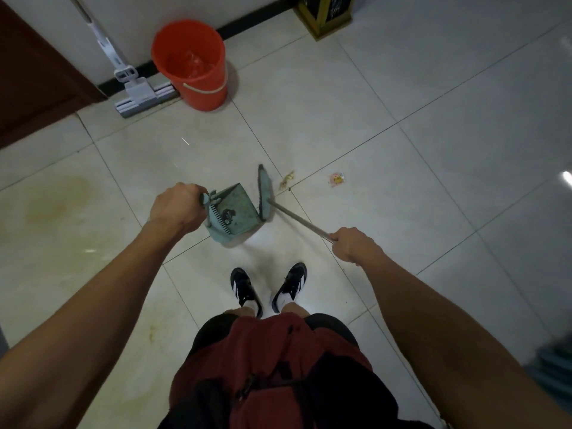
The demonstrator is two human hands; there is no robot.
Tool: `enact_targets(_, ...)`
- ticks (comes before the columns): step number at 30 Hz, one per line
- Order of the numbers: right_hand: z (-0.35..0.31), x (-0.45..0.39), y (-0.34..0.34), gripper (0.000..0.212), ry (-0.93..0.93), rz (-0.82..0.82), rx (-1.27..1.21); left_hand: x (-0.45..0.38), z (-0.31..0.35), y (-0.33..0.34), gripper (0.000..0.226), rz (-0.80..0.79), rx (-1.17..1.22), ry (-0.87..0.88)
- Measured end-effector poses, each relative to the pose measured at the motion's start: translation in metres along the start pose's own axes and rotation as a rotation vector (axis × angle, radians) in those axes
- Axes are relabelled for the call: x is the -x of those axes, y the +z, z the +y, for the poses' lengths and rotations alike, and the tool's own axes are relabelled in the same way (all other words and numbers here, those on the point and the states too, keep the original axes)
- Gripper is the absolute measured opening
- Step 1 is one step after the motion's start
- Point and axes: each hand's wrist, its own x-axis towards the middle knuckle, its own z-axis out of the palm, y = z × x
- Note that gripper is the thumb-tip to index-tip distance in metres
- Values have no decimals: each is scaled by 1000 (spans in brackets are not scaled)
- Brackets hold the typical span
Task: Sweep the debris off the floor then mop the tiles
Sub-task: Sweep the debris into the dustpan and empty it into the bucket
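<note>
On pale floor tiles point(356, 125), just ahead of two black shoes point(246, 289): left hand point(175, 209) fingers curled tight round the dustpan point(230, 213) handle, pan tilted, mouth facing right. Right hand point(351, 244) fisted on the broom point(265, 193) shaft; broom head upright at the pan's open edge. Debris: tan scrap point(286, 180) just beside the broom head, pink wrapper point(336, 178) farther right. Mop point(140, 94) leans on the wall, touching a red bucket point(192, 63).

Both arms reach forward, left hand point(175, 209) and right hand point(351, 244) fisted, fingers curled
</note>
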Motion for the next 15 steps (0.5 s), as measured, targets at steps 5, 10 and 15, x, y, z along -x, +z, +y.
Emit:
enact_targets(5, -25, 2, -10, 38, 47, 29, 166, 3, -8, 9, 16, -22, -8, 15)
enact_targets(10, -32, 1, -19, 36, 75, 88, 271, 3, -8, 9, 13, -24, 12, 56)
enact_targets(15, -10, 9, -23, 39, 71, 101, 262, -1, -9, 7, 12, -18, 32, 71)
